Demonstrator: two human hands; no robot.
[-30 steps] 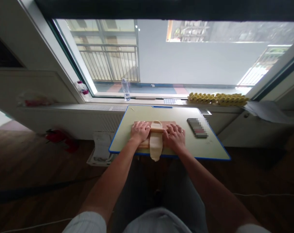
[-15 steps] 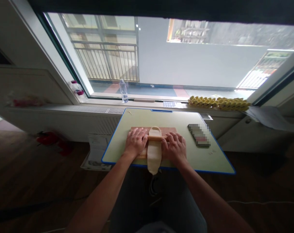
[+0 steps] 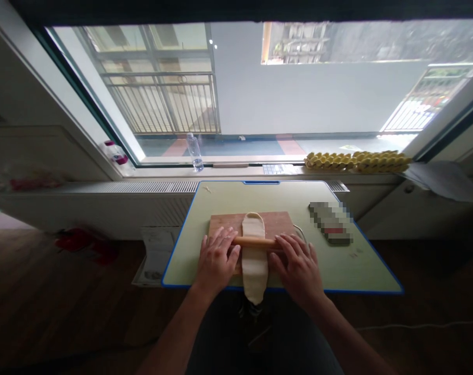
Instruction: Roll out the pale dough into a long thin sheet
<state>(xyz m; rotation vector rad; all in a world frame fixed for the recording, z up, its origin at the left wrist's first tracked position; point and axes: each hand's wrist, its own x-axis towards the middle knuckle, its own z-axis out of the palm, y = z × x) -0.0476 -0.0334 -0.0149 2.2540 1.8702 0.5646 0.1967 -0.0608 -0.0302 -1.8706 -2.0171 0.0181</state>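
Note:
A wooden rolling pin (image 3: 255,242) lies crosswise over a long, flat strip of pale dough (image 3: 255,268). My left hand (image 3: 217,259) is closed over the pin's left end, fingers on top and thumb on the near side. Likewise, my right hand (image 3: 297,263) grips the right end, which its fingers hide. Under the dough is a wooden board (image 3: 222,221), partly covered by my hands. The strip's far end rests on the board, and its near end hangs past the table's front edge.
The board sits on a pale green, blue-edged tabletop (image 3: 220,200). A dark, pixelated phone-like object (image 3: 332,224) lies at right, and a thin pale loop shows behind my right hand. A clear bottle (image 3: 194,153) and yellow egg trays (image 3: 357,161) stand on the windowsill.
The rolling pin and both hands have come nearer to me along the dough, showing more of the strip beyond the pin. The camera view has also shifted slightly.

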